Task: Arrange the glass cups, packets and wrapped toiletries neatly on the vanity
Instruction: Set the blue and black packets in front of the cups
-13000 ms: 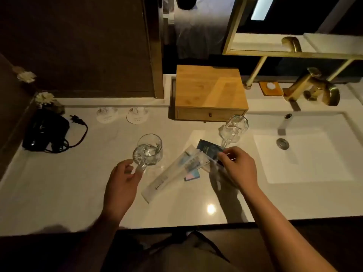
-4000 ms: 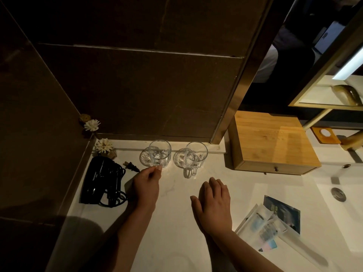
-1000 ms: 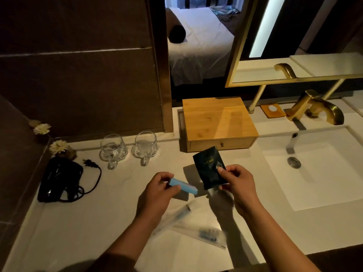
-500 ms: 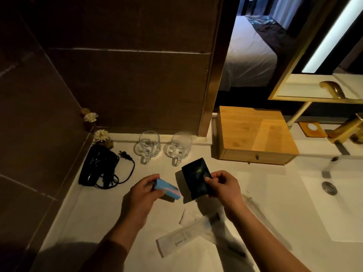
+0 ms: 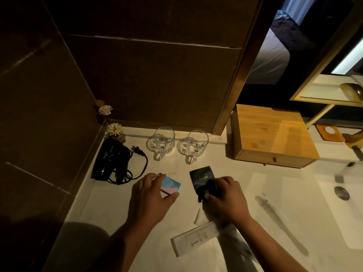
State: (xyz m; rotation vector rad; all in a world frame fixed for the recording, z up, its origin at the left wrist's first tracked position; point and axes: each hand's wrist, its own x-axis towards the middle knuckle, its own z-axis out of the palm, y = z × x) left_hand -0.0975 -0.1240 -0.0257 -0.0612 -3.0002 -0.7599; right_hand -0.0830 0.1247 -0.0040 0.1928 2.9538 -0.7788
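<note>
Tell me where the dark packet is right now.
The dark packet lies on the vanity under the right hand, in front of the right glass cup.

Two glass cups: left (image 5: 164,141), right (image 5: 196,145). Two packets: blue-pink (image 5: 170,186), black (image 5: 203,178). Two wrapped toiletries, near side: long white sleeve (image 5: 194,239); second wrapper (image 5: 199,217) mostly hidden under forearm. One hair dryer (image 5: 112,160). One wooden drawer box (image 5: 272,134). Two white flowers: far (image 5: 105,109), near (image 5: 114,129). Two hands: left (image 5: 150,201), right (image 5: 228,199).
</note>
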